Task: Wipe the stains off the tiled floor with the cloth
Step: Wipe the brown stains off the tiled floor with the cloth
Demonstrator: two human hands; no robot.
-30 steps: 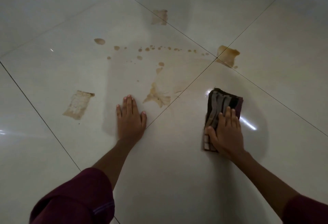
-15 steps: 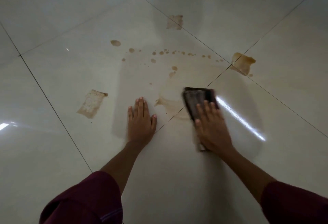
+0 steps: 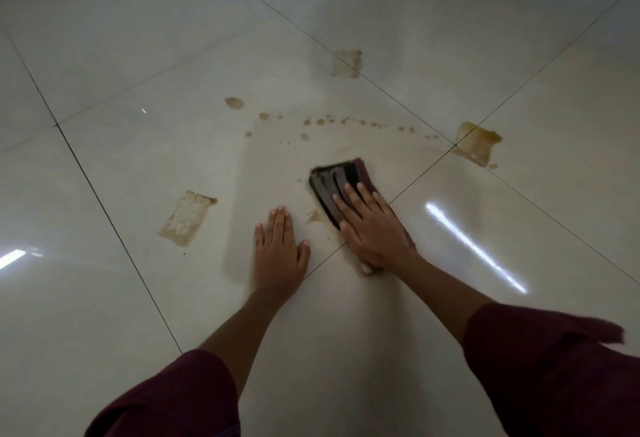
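I see a glossy pale tiled floor point(image 3: 138, 298) crossed by dark grout lines. A folded dark cloth point(image 3: 337, 187) lies on it beside a grout crossing, with a small brown smear point(image 3: 314, 216) just left of it. Brown drops point(image 3: 332, 122) trail across the tile beyond. Three bigger stains sit around: a pale patch point(image 3: 185, 217) left, one point(image 3: 347, 63) far, one point(image 3: 478, 142) right.
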